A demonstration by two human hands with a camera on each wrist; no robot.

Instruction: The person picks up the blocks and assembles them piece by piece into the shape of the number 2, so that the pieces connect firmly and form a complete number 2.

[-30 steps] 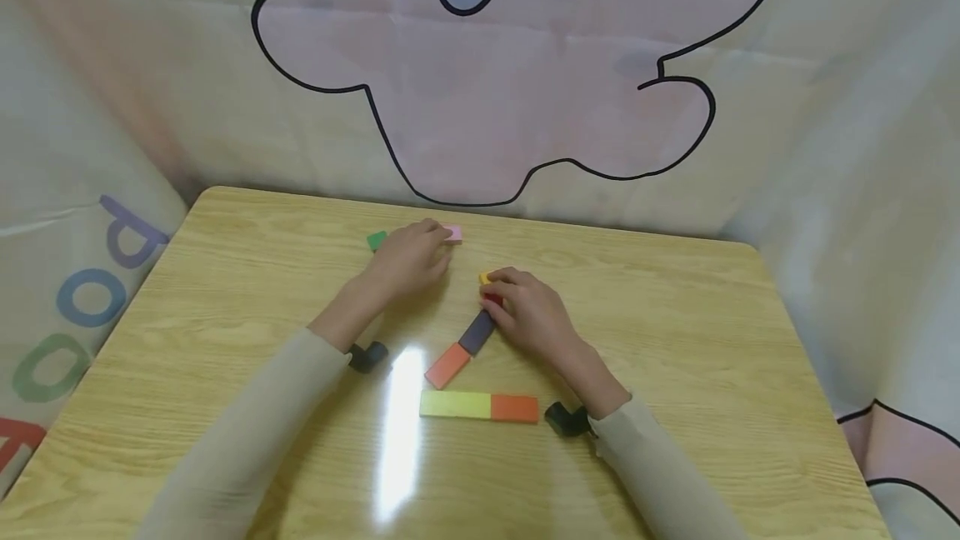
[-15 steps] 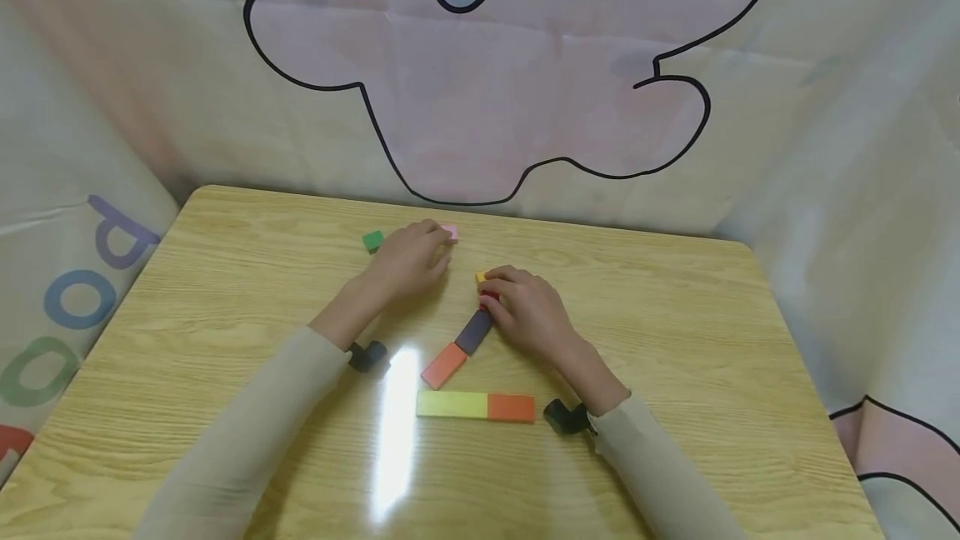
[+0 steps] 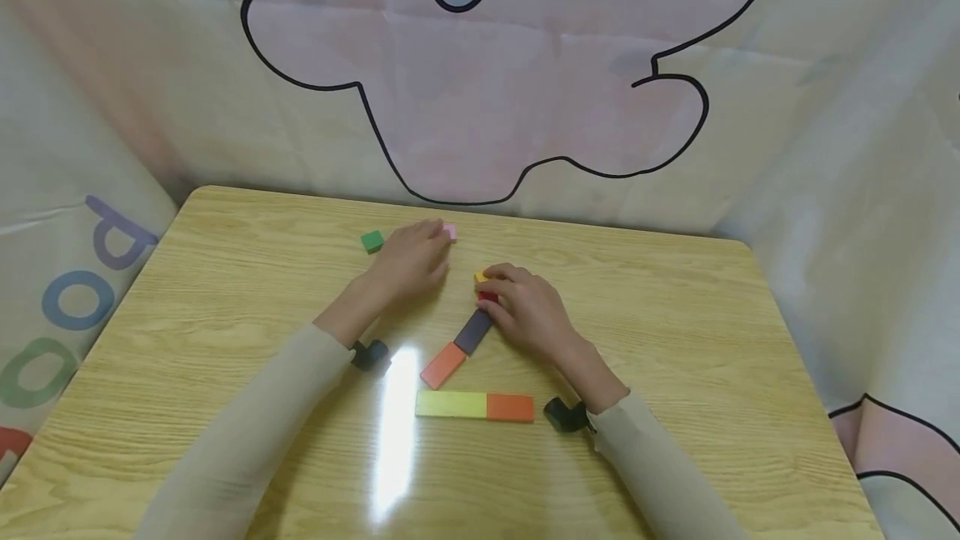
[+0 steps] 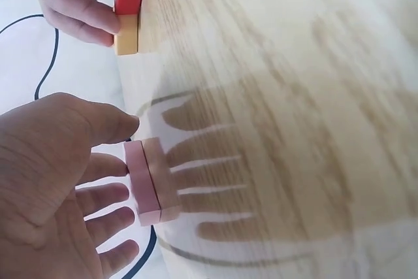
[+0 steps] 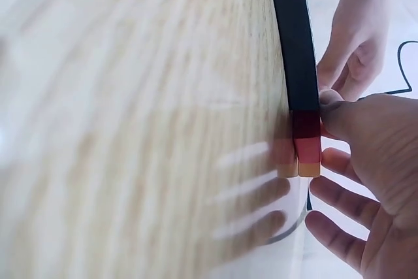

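At the far side of the table, my left hand (image 3: 408, 261) is beside a pink block (image 4: 142, 174). In the left wrist view its fingers are spread and nearly straight, with the fingertips close behind the block or touching it. My right hand (image 3: 532, 307) pinches a red block (image 3: 488, 296) between thumb and fingers. A yellow block (image 4: 127, 34) meets the red one's far end, and a dark block (image 3: 473, 332) meets its near end. Beyond the dark block, a salmon block (image 3: 444, 365) continues the slanting row toward the lower left.
Closer to me, a yellow-green block (image 3: 452, 404) and an orange block (image 3: 510, 407) lie end to end. A green block (image 3: 372, 241) lies left of my left hand. The wooden table (image 3: 660, 340) ends at a printed cloth (image 3: 750, 148) behind it.
The whole scene shifts slightly left as the head view turns. Near the green block, my left hand covers a little less of it. My right hand stays at the red block.
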